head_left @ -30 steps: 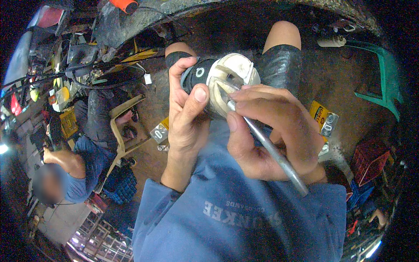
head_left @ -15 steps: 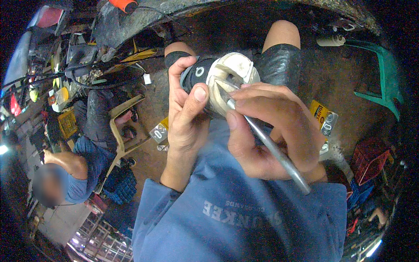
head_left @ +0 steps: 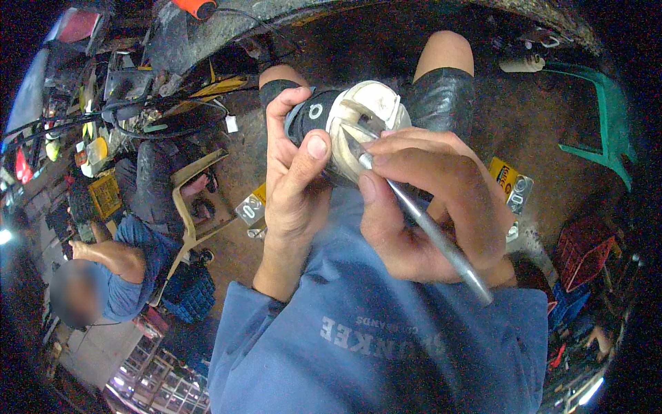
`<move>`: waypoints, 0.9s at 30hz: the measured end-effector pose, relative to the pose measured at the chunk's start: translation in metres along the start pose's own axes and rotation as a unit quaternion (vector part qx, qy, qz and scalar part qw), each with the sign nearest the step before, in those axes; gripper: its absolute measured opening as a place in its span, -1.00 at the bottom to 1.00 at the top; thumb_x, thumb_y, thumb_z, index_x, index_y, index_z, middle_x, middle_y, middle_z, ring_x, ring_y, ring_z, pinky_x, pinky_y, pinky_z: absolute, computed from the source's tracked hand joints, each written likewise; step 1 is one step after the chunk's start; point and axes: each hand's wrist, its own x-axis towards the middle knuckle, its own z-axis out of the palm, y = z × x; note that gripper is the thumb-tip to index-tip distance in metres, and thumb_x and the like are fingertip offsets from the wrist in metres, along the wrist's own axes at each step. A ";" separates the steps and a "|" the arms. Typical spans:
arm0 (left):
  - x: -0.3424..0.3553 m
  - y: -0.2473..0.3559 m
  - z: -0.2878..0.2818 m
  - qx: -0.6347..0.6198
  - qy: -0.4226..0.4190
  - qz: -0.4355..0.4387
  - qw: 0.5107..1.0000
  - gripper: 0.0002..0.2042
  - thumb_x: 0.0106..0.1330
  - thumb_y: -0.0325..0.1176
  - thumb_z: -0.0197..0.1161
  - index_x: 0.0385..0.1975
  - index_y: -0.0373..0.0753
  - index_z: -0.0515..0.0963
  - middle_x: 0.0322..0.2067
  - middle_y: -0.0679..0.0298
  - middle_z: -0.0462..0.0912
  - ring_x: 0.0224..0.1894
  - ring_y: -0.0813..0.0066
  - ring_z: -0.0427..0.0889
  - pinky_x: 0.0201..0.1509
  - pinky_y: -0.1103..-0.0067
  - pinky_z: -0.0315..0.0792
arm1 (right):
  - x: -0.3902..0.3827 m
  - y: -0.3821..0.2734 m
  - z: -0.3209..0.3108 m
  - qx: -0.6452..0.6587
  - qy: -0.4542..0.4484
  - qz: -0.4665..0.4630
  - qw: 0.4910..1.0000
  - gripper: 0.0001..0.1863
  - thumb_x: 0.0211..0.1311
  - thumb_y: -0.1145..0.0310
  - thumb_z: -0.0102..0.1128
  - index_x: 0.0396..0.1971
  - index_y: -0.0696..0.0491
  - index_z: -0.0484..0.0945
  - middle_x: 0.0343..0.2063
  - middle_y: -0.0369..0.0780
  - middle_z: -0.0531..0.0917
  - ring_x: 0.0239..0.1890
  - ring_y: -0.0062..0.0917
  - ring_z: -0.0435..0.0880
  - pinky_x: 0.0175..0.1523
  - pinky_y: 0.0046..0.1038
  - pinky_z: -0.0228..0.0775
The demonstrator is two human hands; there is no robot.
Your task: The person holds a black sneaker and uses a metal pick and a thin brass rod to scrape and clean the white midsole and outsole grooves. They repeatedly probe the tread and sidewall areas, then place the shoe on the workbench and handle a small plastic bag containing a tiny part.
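Above my lap, my left hand (head_left: 295,155) is closed round a dark, rounded piece (head_left: 303,117) with a small pale ring on its side. Joined to its end is a cream-white rounded part (head_left: 376,100) with a curved groove and a dark hole. My left thumb presses near the edge of the white part. Pinched like a pen in my right hand (head_left: 441,200) is a craft knife (head_left: 441,238) with a slim metal handle. Its pointed blade rests at the groove, and my right fingertips lie close to the white surface. The underside of the piece is hidden.
At the left, another person in a blue shirt (head_left: 141,252) sits by a beige plastic chair (head_left: 189,207). A green plastic chair (head_left: 607,124) stands at the right, with a red crate (head_left: 583,255) below it. Black cables (head_left: 172,136) cross the left side.
My hands, the knife and the white-ended piece have hardly shifted; the blade stays at the groove. The other person's arm at the left has moved slightly.
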 end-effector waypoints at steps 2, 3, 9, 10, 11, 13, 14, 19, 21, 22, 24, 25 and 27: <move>0.002 -0.001 -0.001 0.002 0.010 0.006 1.000 -0.28 0.46 -0.36 0.45 0.51 -0.12 0.17 0.22 -0.02 0.65 0.24 0.20 0.71 0.38 0.30 0.59 | 0.000 0.001 -0.001 0.003 -0.003 0.000 1.000 -0.66 0.08 0.73 0.50 -0.11 0.25 0.67 -0.25 0.00 0.81 -0.22 -0.18 0.90 -0.07 -0.29 0.79; 0.001 0.000 -0.002 0.004 0.007 0.004 1.000 -0.28 0.46 -0.36 0.46 0.51 -0.12 0.17 0.22 -0.01 0.65 0.24 0.20 0.71 0.38 0.29 0.59 | -0.001 0.002 -0.001 0.004 -0.004 0.000 1.000 -0.66 0.08 0.73 0.50 -0.11 0.24 0.67 -0.25 0.00 0.81 -0.22 -0.18 0.90 -0.07 -0.29 0.79; 0.001 0.000 -0.002 0.005 0.003 0.002 1.000 -0.29 0.46 -0.35 0.46 0.50 -0.13 0.18 0.22 0.00 0.65 0.23 0.21 0.71 0.38 0.30 0.59 | -0.002 0.003 -0.002 0.007 -0.006 0.001 1.000 -0.66 0.09 0.73 0.49 -0.10 0.24 0.67 -0.24 0.00 0.81 -0.21 -0.19 0.90 -0.06 -0.29 0.78; 0.000 0.000 -0.001 0.006 0.004 0.000 1.000 -0.29 0.46 -0.35 0.46 0.49 -0.13 0.18 0.22 -0.01 0.65 0.23 0.21 0.71 0.38 0.30 0.59 | -0.003 0.003 -0.002 0.007 -0.007 0.001 1.000 -0.66 0.09 0.73 0.49 -0.10 0.24 0.67 -0.24 0.00 0.81 -0.21 -0.19 0.90 -0.06 -0.29 0.78; 0.000 0.000 -0.001 0.006 0.004 -0.001 1.000 -0.29 0.46 -0.35 0.46 0.49 -0.14 0.18 0.22 -0.01 0.64 0.22 0.21 0.72 0.38 0.30 0.59 | -0.003 0.004 -0.003 0.008 -0.009 0.002 1.000 -0.66 0.09 0.74 0.49 -0.10 0.24 0.67 -0.24 0.00 0.81 -0.21 -0.19 0.90 -0.06 -0.29 0.78; 0.001 -0.001 0.000 0.005 0.011 0.003 1.000 -0.29 0.46 -0.35 0.45 0.49 -0.14 0.18 0.22 -0.01 0.65 0.22 0.20 0.72 0.36 0.30 0.61 | -0.004 0.004 -0.003 0.008 -0.010 0.003 1.000 -0.66 0.09 0.74 0.49 -0.10 0.23 0.67 -0.24 0.00 0.81 -0.20 -0.19 0.90 -0.05 -0.29 0.78; 0.001 -0.001 0.000 0.004 0.014 0.004 1.000 -0.29 0.46 -0.35 0.45 0.49 -0.14 0.17 0.21 -0.02 0.65 0.21 0.20 0.73 0.36 0.31 0.61 | -0.005 0.004 -0.003 0.009 -0.010 0.004 1.000 -0.66 0.09 0.74 0.49 -0.10 0.23 0.67 -0.24 0.01 0.81 -0.20 -0.19 0.90 -0.05 -0.29 0.78; 0.001 0.001 0.000 0.005 0.004 -0.006 1.000 -0.30 0.48 -0.35 0.43 0.50 -0.13 0.16 0.20 -0.01 0.64 0.20 0.20 0.73 0.35 0.29 0.62 | -0.007 0.001 -0.004 0.010 -0.015 0.017 1.000 -0.66 0.10 0.74 0.48 -0.10 0.23 0.67 -0.24 0.01 0.81 -0.20 -0.20 0.89 -0.04 -0.29 0.78; 0.001 0.001 0.000 0.004 -0.001 -0.007 1.000 -0.31 0.49 -0.35 0.43 0.50 -0.14 0.16 0.20 -0.01 0.64 0.21 0.21 0.73 0.35 0.29 0.61 | -0.007 0.001 -0.004 0.008 -0.012 0.018 1.000 -0.66 0.10 0.74 0.48 -0.10 0.23 0.68 -0.24 0.00 0.81 -0.20 -0.19 0.89 -0.05 -0.29 0.77; 0.001 0.001 0.000 0.004 0.000 -0.004 1.000 -0.32 0.49 -0.35 0.42 0.49 -0.14 0.17 0.20 0.00 0.64 0.21 0.21 0.73 0.36 0.29 0.61 | -0.008 0.000 -0.002 0.007 -0.006 0.020 1.000 -0.66 0.10 0.74 0.48 -0.10 0.23 0.68 -0.24 0.00 0.81 -0.20 -0.19 0.89 -0.05 -0.29 0.77; 0.001 -0.001 0.001 -0.001 0.001 0.003 1.000 -0.33 0.49 -0.35 0.42 0.49 -0.14 0.17 0.19 0.01 0.64 0.21 0.21 0.73 0.36 0.29 0.60 | -0.010 0.002 0.000 0.011 0.010 0.013 1.000 -0.66 0.11 0.73 0.48 -0.10 0.23 0.68 -0.24 -0.01 0.81 -0.21 -0.19 0.89 -0.06 -0.29 0.77; 0.002 -0.002 0.001 -0.005 0.002 0.007 1.000 -0.33 0.50 -0.35 0.42 0.49 -0.14 0.18 0.19 0.01 0.64 0.21 0.22 0.73 0.36 0.30 0.60 | -0.010 0.006 0.002 0.016 0.020 0.003 1.000 -0.67 0.11 0.73 0.48 -0.10 0.23 0.68 -0.24 -0.01 0.81 -0.21 -0.19 0.89 -0.06 -0.28 0.77; 0.002 -0.002 0.001 -0.006 0.007 0.009 1.000 -0.33 0.50 -0.35 0.42 0.49 -0.14 0.18 0.19 0.02 0.65 0.21 0.22 0.72 0.37 0.30 0.59 | -0.012 0.009 0.003 0.021 0.031 -0.008 0.999 -0.67 0.11 0.73 0.48 -0.10 0.23 0.68 -0.24 -0.02 0.81 -0.21 -0.18 0.89 -0.07 -0.28 0.77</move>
